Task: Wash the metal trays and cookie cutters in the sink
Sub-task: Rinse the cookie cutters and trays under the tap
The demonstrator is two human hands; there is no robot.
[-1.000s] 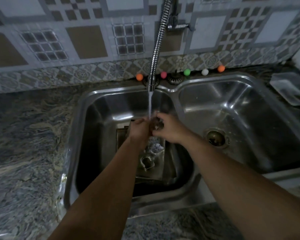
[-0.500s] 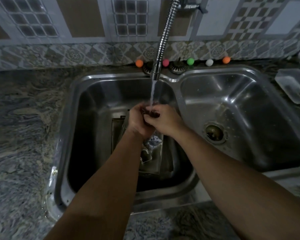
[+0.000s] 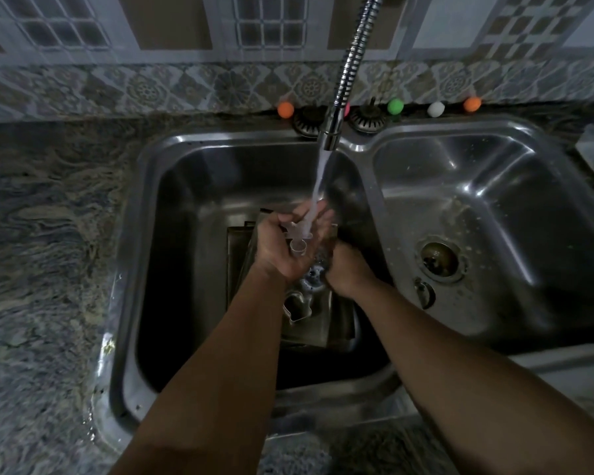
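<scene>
Filling most of the view, a steel double sink [image 3: 172, 214] is set into a marbled stone tabletop [image 3: 48, 252], with both of a person's forearms reaching into its left basin. From a flexible metal faucet [image 3: 343, 84] above and beyond the hands, a stream of water [image 3: 318, 186] is poured straight onto them. Directly beneath the hands, on the basin floor, stacked metal trays [image 3: 319, 323] are laid, their long axis appearing to run away from the person, toward the faucet. On the trays, just nearer the body than the wrists, a shaped cookie cutter [image 3: 297, 308] is left lying flat.

The left hand [image 3: 282, 250] is turned palm up under the stream, fingers loosely curled, and a small round cutter [image 3: 298, 247] is cradled in it; what else is held there is blurred by the water. The right hand [image 3: 348, 269] is kept lower and just beside the left, back up, fingers curled under; whether anything is gripped by it cannot be told.

It is judged that rinsing of one small piece is under way, with the trays not yet lifted. The lying cutter is placed between the two forearms, slightly nearer the left, so a short pull back and down would be called for.
</scene>
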